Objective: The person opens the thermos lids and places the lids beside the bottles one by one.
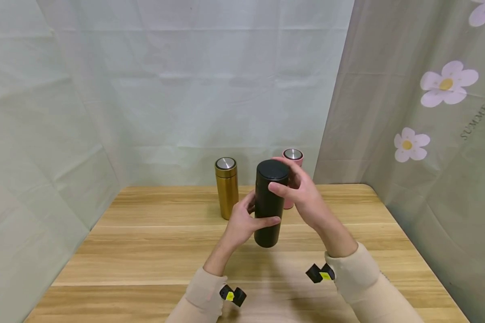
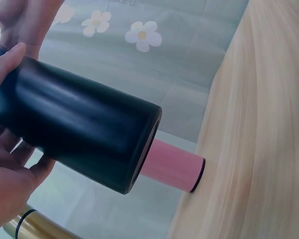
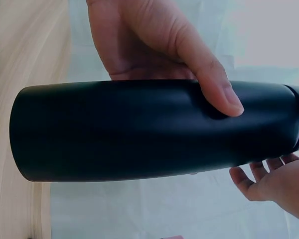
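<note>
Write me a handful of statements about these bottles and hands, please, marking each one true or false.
1. The left hand and right hand both hold the black bottle. True.
2. The left hand sits higher on the black bottle than the right hand. False: the right hand is higher, near the top, with the left hand lower down.
3. The gold bottle stands upright on the table. True.
4. The black bottle is resting on the table. False: it is held up above the table.
5. In the head view, the right hand partly hides the pink bottle. True.
</note>
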{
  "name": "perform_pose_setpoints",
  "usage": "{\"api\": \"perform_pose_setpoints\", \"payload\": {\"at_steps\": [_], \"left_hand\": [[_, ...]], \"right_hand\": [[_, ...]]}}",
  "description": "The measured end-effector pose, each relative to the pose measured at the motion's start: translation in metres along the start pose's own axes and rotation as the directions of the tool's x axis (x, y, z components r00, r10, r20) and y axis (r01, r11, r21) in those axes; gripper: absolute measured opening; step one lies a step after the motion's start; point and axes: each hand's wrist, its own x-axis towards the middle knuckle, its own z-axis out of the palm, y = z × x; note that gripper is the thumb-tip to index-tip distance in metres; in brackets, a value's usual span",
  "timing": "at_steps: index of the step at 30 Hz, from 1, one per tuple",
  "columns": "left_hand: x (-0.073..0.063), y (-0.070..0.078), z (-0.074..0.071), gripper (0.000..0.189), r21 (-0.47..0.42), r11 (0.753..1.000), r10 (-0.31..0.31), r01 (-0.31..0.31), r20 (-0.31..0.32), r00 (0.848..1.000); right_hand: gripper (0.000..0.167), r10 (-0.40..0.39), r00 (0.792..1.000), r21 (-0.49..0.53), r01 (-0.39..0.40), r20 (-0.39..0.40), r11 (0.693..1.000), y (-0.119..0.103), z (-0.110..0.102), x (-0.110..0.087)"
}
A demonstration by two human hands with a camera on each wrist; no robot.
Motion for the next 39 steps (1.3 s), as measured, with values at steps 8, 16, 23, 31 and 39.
{"api": "perform_pose_setpoints", "payload": {"at_steps": [8, 16, 23, 31, 39], "left_hand": [[0.000, 0.000, -0.001, 0.069, -0.005, 1.000, -0.002, 0.002, 0.003, 1.000], [-0.001, 0.000, -0.001, 0.069, 0.004, 1.000, -0.010, 0.010, -0.005, 1.000], [0.000, 0.000, 0.000, 0.069, 0.023, 1.000, -0.008, 0.008, -0.004, 1.000], [-0.001, 0.002, 0.001, 0.069, 0.014, 1.000, -0.015, 0.015, 0.001, 1.000], [-0.001, 0.002, 0.001, 0.069, 0.012, 0.999, -0.034, 0.034, 0.006, 0.999]], "right_hand": [[0.072, 0.007, 0.998, 0.013, -0.008, 0.055, 1.000, 0.001, -0.002, 0.001], [0.095, 0.051, 0.992, -0.079, -0.060, -0.116, 0.995, 0.005, 0.012, -0.003], [0.086, 0.024, 0.988, -0.106, -0.041, -0.153, 0.993, 0.005, 0.014, -0.004], [0.075, 0.006, 0.998, -0.046, -0.009, -0.057, 0.999, 0.001, 0.002, -0.003], [0.074, 0.015, 0.999, -0.034, -0.016, -0.033, 0.999, 0.000, -0.002, -0.002]]}}
